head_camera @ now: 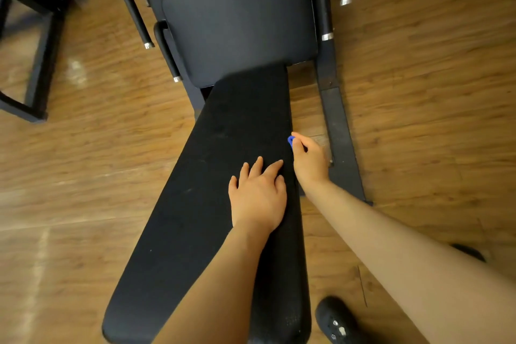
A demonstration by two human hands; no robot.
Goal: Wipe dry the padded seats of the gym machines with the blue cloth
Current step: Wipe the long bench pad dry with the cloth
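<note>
Presently, one item in use: blue cloth (290, 141), only a small bunched corner showing, pinched in the right hand (308, 160) at the right edge of the long bench pad (212, 204), about midway along its length.

Right hand: fingers curled round the cloth, knuckles over the pad's edge; most of the cloth is hidden inside the fist.

Left hand (258, 198): lying flat on the bench pad just beside the right hand, fingers straight and slightly spread, holding nothing, apparently steadying.

Bench pad: black, textured, running from the person's feet toward the second pad; its near end is partly covered by the left forearm.

Square seat pad (237, 22): smoother black, at the far end of the bench pad, touching or overlapping it; flanked by black handles with chrome tips (326, 36).

Beyond the bench pad: wood-grain floor (83, 162), a black shoe (336, 321) at the near right, another machine's frame (39, 64) far left.

Progress, judged only: no wet or dry patches can be told apart on either pad, so how much has been wiped is unclear. The cloth sits at the edge rather than spread on the surface, so wiping of this bench looks mid-course at best; the square pad and other machines likely remain.
</note>
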